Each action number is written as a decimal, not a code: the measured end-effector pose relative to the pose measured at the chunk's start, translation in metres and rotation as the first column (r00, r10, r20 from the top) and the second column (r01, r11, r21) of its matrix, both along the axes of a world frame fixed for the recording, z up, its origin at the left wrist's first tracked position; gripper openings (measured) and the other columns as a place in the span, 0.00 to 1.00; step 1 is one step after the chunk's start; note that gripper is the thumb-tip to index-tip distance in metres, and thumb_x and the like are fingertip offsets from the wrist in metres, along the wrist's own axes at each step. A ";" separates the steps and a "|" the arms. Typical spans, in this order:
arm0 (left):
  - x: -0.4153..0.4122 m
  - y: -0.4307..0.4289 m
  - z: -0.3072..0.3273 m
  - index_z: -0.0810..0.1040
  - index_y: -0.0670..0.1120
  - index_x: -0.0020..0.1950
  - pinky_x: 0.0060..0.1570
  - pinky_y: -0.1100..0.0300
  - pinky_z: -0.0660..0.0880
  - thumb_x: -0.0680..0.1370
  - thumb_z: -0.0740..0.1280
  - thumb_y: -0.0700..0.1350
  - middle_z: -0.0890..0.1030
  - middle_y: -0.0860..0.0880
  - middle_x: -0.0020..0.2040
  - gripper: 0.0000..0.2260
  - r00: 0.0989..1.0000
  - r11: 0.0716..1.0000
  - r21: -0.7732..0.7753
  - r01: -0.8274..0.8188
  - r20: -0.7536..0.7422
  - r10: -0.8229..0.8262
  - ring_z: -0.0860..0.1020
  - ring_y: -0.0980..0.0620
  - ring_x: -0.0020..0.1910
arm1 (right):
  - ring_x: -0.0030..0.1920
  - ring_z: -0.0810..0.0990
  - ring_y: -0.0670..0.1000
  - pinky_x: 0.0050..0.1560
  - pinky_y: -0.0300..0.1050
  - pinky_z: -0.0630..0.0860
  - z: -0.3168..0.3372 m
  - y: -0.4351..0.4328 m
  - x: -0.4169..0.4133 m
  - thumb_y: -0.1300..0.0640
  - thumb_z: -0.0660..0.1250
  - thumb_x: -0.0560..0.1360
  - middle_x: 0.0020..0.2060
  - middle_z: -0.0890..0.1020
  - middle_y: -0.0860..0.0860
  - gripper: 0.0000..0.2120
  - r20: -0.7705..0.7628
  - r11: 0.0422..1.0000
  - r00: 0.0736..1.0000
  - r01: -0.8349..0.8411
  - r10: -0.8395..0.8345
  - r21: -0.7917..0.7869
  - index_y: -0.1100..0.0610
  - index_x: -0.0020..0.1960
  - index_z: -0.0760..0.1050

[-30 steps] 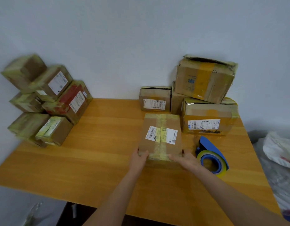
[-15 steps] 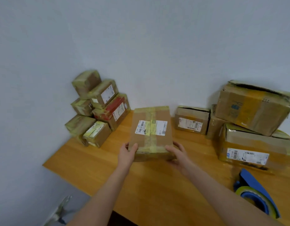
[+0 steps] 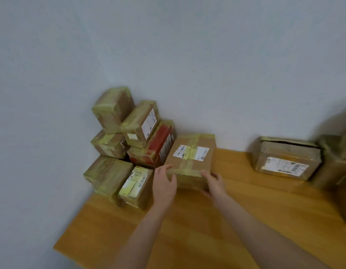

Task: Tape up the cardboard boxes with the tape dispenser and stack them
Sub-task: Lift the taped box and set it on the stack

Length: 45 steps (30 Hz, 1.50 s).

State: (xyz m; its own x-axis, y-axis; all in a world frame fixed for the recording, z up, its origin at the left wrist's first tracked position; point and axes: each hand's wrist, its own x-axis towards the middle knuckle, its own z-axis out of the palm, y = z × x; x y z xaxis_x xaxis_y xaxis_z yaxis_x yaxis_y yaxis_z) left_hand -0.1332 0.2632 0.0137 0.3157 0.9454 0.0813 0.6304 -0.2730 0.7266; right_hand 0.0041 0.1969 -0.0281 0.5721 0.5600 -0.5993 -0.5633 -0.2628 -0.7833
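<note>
Several sealed boxes form the stack (image 3: 129, 148) on the table (image 3: 187, 235); one further taped box (image 3: 189, 162), near corners gripped by curled fingers of left hand (image 3: 164, 184) and right hand (image 3: 215, 184), held just right of that stack, unplaced; farther right, a gaping box (image 3: 286, 158) apparently awaits tape.

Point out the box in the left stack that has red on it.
The red-sided box, just left of the held box. The rest there are only brown with yellowish tape.
</note>
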 end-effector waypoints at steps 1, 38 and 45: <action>-0.001 0.010 -0.005 0.74 0.49 0.62 0.53 0.67 0.67 0.79 0.64 0.41 0.71 0.53 0.61 0.12 0.999 0.999 -0.009 0.031 -0.015 -0.031 0.71 0.59 0.54 | 0.59 0.73 0.57 0.56 0.53 0.77 -0.006 0.017 -0.004 0.49 0.68 0.77 0.65 0.72 0.56 0.27 0.052 0.999 0.999 -0.009 0.012 -0.048 0.54 0.72 0.64; 0.306 -0.061 -0.017 0.54 0.45 0.78 0.70 0.49 0.64 0.78 0.66 0.51 0.60 0.45 0.77 0.33 0.932 0.869 -0.346 0.354 0.050 -0.359 0.62 0.44 0.74 | 0.71 0.68 0.58 0.71 0.55 0.66 0.009 -0.143 0.238 0.53 0.72 0.74 0.72 0.68 0.56 0.36 0.511 0.910 0.858 0.249 -0.050 -0.330 0.57 0.76 0.59; 0.321 -0.075 -0.034 0.61 0.41 0.76 0.67 0.50 0.68 0.78 0.67 0.51 0.68 0.43 0.72 0.31 0.967 0.861 -0.445 0.246 0.057 -0.247 0.68 0.44 0.70 | 0.75 0.60 0.59 0.72 0.55 0.61 -0.004 -0.143 0.249 0.48 0.73 0.73 0.77 0.59 0.55 0.44 0.476 0.925 0.880 0.189 -0.010 -0.329 0.55 0.79 0.51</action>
State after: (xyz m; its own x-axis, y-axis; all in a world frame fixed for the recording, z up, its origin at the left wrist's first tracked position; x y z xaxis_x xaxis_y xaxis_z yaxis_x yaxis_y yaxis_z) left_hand 0.1882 0.1882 -0.0203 0.5430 0.7719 -0.3306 0.5872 -0.0676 0.8066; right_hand 0.2531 0.0542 -0.0324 0.8706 0.2851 -0.4010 -0.2028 -0.5345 -0.8205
